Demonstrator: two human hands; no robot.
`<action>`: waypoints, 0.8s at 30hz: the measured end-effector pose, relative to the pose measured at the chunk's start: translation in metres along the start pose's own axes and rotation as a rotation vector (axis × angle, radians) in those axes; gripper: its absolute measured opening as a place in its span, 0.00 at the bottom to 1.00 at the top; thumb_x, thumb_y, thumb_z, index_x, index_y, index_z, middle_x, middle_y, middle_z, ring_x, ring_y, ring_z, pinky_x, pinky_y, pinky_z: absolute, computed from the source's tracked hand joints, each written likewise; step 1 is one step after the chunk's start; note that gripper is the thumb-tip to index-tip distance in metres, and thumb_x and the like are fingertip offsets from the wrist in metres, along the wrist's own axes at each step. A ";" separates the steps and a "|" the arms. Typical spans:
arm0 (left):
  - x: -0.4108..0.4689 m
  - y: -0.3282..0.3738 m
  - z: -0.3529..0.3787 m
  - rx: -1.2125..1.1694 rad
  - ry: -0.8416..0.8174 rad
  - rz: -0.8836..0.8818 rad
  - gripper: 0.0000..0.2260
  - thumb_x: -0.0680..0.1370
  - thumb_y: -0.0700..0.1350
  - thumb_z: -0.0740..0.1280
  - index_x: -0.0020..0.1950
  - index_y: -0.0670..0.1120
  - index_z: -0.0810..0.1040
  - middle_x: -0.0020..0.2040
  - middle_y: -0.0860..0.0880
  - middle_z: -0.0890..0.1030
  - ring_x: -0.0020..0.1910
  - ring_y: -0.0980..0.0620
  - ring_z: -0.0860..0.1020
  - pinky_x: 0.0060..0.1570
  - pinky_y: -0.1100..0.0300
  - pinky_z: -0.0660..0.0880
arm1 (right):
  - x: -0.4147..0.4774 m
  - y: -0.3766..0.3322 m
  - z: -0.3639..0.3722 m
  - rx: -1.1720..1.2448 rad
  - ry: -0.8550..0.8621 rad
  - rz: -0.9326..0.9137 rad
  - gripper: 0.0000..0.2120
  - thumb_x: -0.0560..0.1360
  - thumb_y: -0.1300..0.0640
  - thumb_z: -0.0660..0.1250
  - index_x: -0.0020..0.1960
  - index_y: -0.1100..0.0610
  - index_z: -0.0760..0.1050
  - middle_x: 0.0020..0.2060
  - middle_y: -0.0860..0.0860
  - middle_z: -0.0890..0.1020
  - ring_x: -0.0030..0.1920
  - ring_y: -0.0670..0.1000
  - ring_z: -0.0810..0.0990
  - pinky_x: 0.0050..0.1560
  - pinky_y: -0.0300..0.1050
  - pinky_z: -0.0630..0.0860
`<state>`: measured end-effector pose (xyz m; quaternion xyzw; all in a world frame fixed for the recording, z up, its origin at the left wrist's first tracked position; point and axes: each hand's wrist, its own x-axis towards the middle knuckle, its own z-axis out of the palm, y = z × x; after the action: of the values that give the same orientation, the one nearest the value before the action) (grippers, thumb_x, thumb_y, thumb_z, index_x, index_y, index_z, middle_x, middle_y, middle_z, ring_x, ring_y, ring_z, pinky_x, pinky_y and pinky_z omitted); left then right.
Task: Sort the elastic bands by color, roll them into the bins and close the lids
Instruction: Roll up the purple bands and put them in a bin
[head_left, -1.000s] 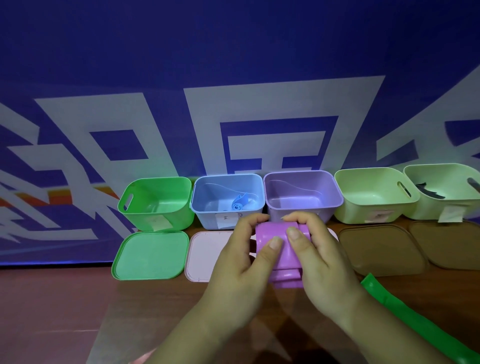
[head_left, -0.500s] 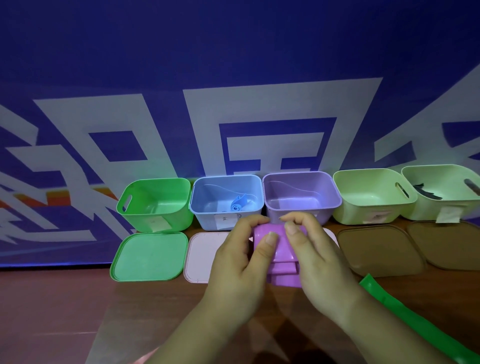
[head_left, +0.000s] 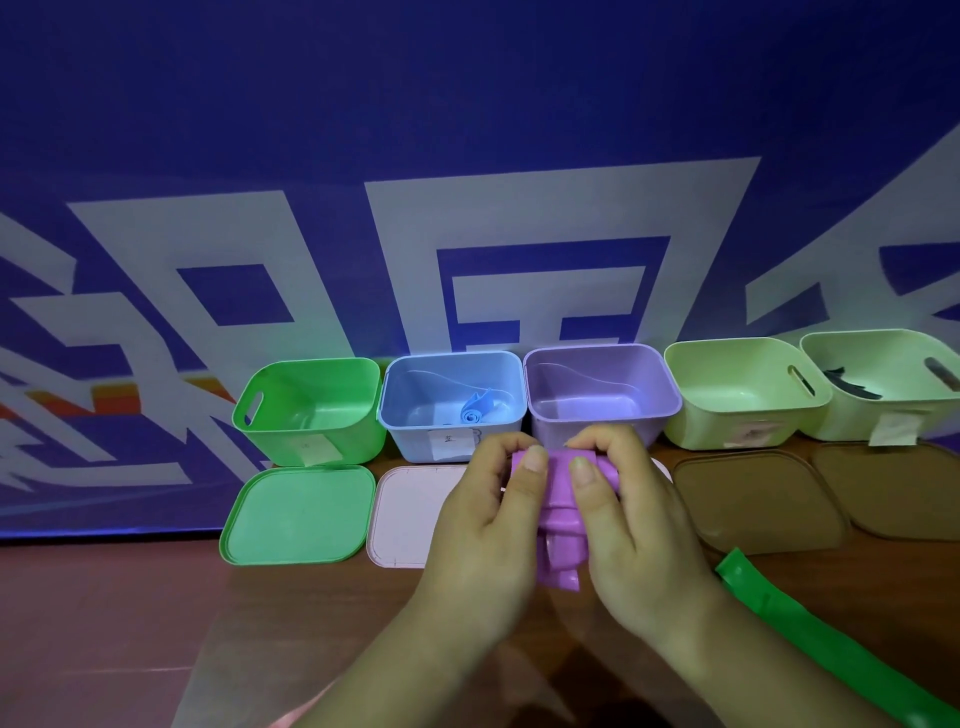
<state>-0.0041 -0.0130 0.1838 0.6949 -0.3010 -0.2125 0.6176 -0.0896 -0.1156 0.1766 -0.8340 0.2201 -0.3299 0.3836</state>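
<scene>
Both hands, the left hand (head_left: 483, 525) and the right hand (head_left: 639, 530), are curled round the purple band (head_left: 563, 514), whose rolled end is pinched between thumbs and fingertips just in front of the purple bin (head_left: 597, 347), its loose tail running back between the palms. For a tidy roll, even tension should be held on both edges and each turn laid squarely over the last. Once wound, the roll is best gripped firmly until lowered into the bin, since elastic is likely to spring open.
</scene>
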 end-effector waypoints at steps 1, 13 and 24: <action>-0.001 0.000 -0.001 0.041 -0.008 0.011 0.12 0.77 0.60 0.58 0.52 0.56 0.75 0.43 0.57 0.81 0.40 0.60 0.79 0.41 0.65 0.76 | 0.001 0.000 0.000 0.027 -0.001 0.036 0.11 0.77 0.42 0.54 0.51 0.46 0.71 0.42 0.41 0.78 0.45 0.42 0.77 0.43 0.30 0.69; -0.002 -0.017 -0.003 0.485 0.086 0.361 0.21 0.81 0.64 0.48 0.64 0.55 0.69 0.56 0.57 0.75 0.53 0.62 0.73 0.50 0.65 0.71 | 0.008 -0.008 0.006 0.446 -0.101 0.519 0.11 0.81 0.54 0.59 0.44 0.55 0.76 0.35 0.44 0.81 0.39 0.45 0.79 0.49 0.45 0.75; -0.004 -0.019 -0.005 0.453 0.005 0.444 0.25 0.81 0.64 0.50 0.66 0.49 0.72 0.57 0.52 0.74 0.52 0.54 0.76 0.47 0.52 0.75 | 0.017 -0.007 0.005 0.491 -0.080 0.613 0.10 0.80 0.51 0.61 0.44 0.51 0.78 0.36 0.47 0.83 0.45 0.52 0.81 0.58 0.58 0.75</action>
<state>-0.0012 -0.0055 0.1655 0.7326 -0.4835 0.0018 0.4790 -0.0733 -0.1189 0.1862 -0.6251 0.3582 -0.2103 0.6608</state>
